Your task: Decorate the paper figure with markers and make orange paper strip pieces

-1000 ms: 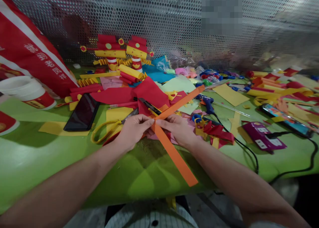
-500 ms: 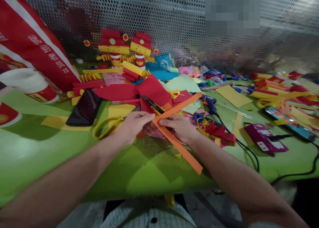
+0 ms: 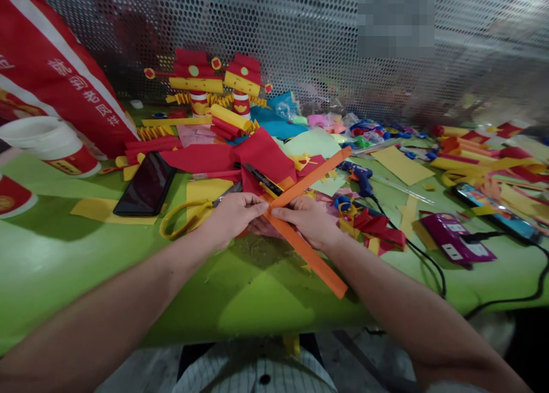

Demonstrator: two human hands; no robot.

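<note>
Two orange paper strips meet at one end between my hands, spreading to the right like a V. My left hand pinches the joined end between thumb and fingers. My right hand grips the strips just beside it, thumb on top. Whether they are one folded piece or two separate ones I cannot tell. Right behind my fingers lies a black utility knife on red paper. Yellow-handled scissors lie by my left wrist, their blades partly hidden.
A black phone, paper cups and a red bag stand left. Two paper figures are at the back. On the right are a blue glue gun, a purple box with a black cable, and paper scraps.
The upper orange strip has tilted up slightly, and the lower one has shifted a little left. Both hands keep their hold and have barely moved.
</note>
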